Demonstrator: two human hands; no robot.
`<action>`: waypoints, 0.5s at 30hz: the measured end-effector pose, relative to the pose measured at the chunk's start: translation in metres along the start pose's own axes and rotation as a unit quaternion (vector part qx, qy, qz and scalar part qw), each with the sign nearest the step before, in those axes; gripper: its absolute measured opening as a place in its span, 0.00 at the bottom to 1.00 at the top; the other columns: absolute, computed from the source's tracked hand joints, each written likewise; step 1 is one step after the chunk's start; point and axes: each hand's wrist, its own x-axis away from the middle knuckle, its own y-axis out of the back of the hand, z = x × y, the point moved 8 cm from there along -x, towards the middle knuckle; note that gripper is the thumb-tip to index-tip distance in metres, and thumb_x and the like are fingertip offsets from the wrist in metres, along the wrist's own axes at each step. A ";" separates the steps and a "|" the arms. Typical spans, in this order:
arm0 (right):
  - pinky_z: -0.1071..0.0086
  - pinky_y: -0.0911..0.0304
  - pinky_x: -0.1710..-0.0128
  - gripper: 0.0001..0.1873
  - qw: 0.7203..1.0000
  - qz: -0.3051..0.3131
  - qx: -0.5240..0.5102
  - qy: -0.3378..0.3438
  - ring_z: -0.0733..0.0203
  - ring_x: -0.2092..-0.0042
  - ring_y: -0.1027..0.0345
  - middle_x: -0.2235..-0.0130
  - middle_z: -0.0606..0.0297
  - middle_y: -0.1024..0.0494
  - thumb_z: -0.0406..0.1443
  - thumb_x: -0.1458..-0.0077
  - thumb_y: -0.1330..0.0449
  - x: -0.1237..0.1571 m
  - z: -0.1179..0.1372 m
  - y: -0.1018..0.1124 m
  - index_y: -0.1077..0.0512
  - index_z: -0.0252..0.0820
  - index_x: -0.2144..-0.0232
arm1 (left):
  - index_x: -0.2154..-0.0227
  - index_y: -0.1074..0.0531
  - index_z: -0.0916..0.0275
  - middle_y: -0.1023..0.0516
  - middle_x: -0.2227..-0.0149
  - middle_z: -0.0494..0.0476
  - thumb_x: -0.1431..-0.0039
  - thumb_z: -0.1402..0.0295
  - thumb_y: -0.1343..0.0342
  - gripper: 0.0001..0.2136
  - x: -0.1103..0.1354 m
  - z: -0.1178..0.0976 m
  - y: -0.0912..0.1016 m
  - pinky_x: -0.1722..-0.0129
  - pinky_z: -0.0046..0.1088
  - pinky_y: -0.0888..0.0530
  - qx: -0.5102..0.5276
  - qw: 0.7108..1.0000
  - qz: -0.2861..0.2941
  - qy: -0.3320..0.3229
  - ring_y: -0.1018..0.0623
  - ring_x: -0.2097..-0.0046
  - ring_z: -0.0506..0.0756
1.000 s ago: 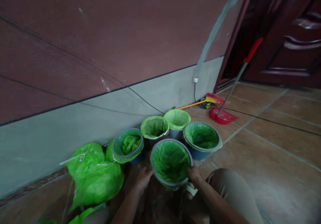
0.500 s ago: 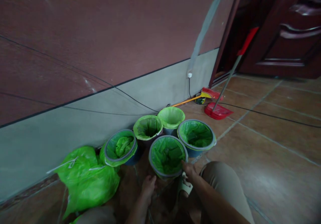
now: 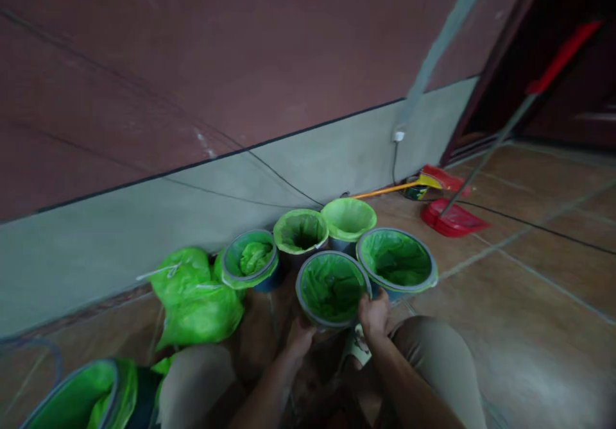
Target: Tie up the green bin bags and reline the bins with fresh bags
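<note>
A small bin lined with a green bag stands on the tiled floor right in front of me. My left hand rests at its near left rim, fingers curled against the side. My right hand grips the near right rim, fingers bent over the edge. Several other green-lined bins stand behind it: one with a crumpled bag inside, two by the wall, and a blue one at the right. My knees frame the lower view.
Tied full green bags lie at the left by the wall. Another lined bin sits at the bottom left. A red dustpan with a long handle and a broom lie near the doorway. A cable runs along the wall.
The view has swung left and down, so the bottom-left bin now shows. My right hand has closed over the front bin's rim, and my left hand has come up to its side.
</note>
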 end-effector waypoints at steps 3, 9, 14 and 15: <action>0.58 0.42 0.44 0.32 0.992 -0.023 -0.050 0.117 0.44 0.44 0.36 0.47 0.39 0.30 0.39 0.47 0.51 0.011 0.028 -0.001 0.38 0.23 0.44 | 0.50 0.29 0.66 0.21 0.53 0.65 0.50 0.70 0.40 0.22 0.021 0.008 0.013 0.62 0.27 0.26 0.060 0.997 -0.008 0.049 0.21 0.54 0.59; 0.55 0.37 0.50 0.30 0.963 0.028 -0.067 0.260 0.44 0.53 0.30 0.53 0.43 0.26 0.41 0.50 0.49 0.055 0.068 -0.037 0.30 0.27 0.49 | 0.64 0.26 0.64 0.24 0.74 0.50 0.49 0.69 0.39 0.09 0.057 0.005 0.059 0.75 0.20 0.35 0.250 0.968 0.035 0.010 0.24 0.74 0.49; 0.55 0.34 0.57 0.29 0.949 0.131 -0.033 0.286 0.44 0.60 0.27 0.57 0.45 0.22 0.43 0.50 0.49 0.097 0.077 -0.086 0.27 0.32 0.52 | 0.60 0.25 0.65 0.21 0.68 0.57 0.48 0.68 0.38 0.12 0.092 0.003 0.167 0.72 0.22 0.32 0.389 0.914 -0.054 -0.105 0.23 0.71 0.49; 0.54 0.34 0.56 0.29 0.944 0.148 -0.030 0.294 0.44 0.59 0.27 0.57 0.45 0.22 0.44 0.50 0.49 0.107 0.079 -0.095 0.27 0.33 0.52 | 0.59 0.25 0.65 0.21 0.67 0.58 0.48 0.69 0.38 0.12 0.100 0.013 0.196 0.72 0.23 0.31 0.414 0.898 -0.095 -0.114 0.23 0.71 0.49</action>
